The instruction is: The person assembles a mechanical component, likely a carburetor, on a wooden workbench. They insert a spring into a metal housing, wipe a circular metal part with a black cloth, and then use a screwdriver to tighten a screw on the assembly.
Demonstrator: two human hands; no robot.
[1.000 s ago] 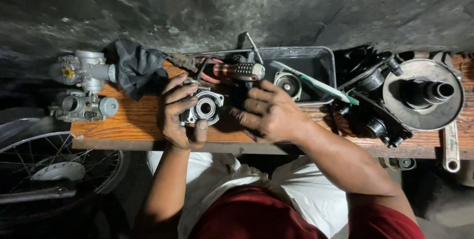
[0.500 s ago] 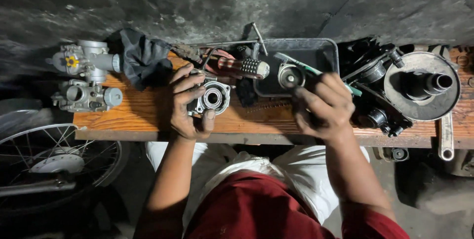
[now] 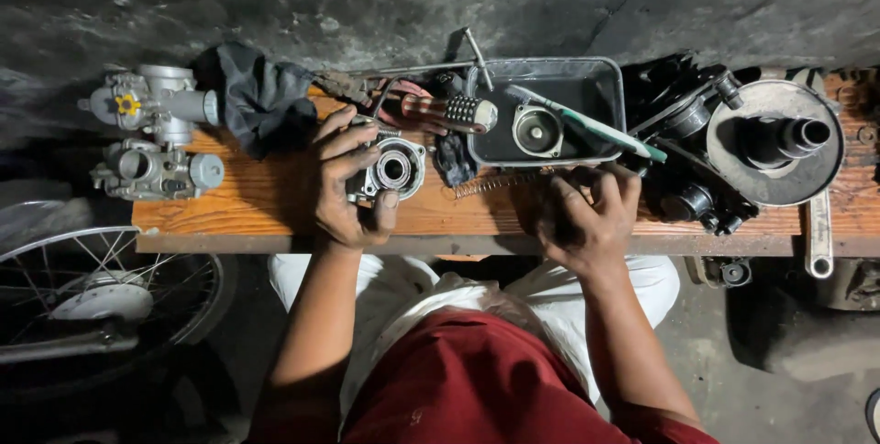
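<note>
Left hand [image 3: 344,189] grips the carb body [image 3: 390,169], fingers wrapped over its left side, thumb under; the part sits on the plank [image 3: 238,201], bore facing up. Same grip and same spot as in the earlier frames, so the body is just being steadied.

Right hand [image 3: 587,219] has pulled back from beside the carb body, out to the right and toward the plank's near edge. It now rests knuckles up, fingers curled down on the wood just below the tray [image 3: 550,77]; cannot tell if anything is pinched under it. That reads as picking up or feeling for a small piece rather than working on the body itself.

Between the hands: spring [image 3: 490,183] lying on the plank. Past the left fingers, a screwdriver [image 3: 454,112] and black rag [image 3: 261,96]; farther left, two more carburetors [image 3: 151,146]. Inside the tray, a round cup [image 3: 536,131] and a green-handled brush [image 3: 587,123]. Right of the right hand, a pulley [image 3: 775,142] and wrench [image 3: 819,233].
</note>
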